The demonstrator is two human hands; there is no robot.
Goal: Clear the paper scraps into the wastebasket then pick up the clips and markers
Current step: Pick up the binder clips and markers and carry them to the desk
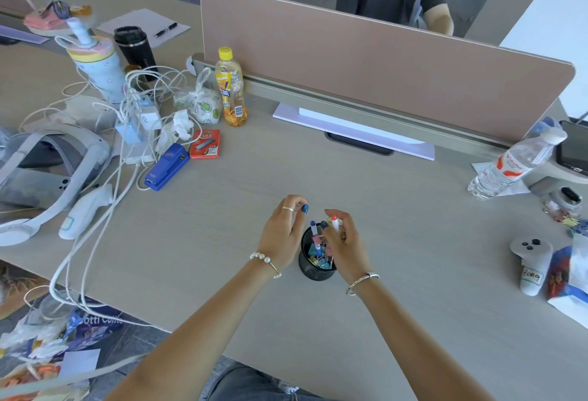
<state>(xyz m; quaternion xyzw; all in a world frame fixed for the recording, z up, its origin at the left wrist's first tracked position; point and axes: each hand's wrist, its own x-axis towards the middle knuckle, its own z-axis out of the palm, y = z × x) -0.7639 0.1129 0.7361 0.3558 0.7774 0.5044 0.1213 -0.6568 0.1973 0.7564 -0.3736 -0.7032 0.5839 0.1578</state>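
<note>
A black mesh pen cup stands on the desk near its front edge. Inside lie several coloured binder clips and a blue-capped marker stands upright in it. My right hand is over the cup's right rim, fingers closed around a red-capped marker whose lower end is in the cup. My left hand hovers just left of the cup, fingers curled and apart, holding nothing. More small clips lie at the far right.
A blue stapler, red staple box, cables and chargers, bottles and a headset crowd the left. A water bottle and a white controller lie right. A divider panel runs behind; a person sits beyond it.
</note>
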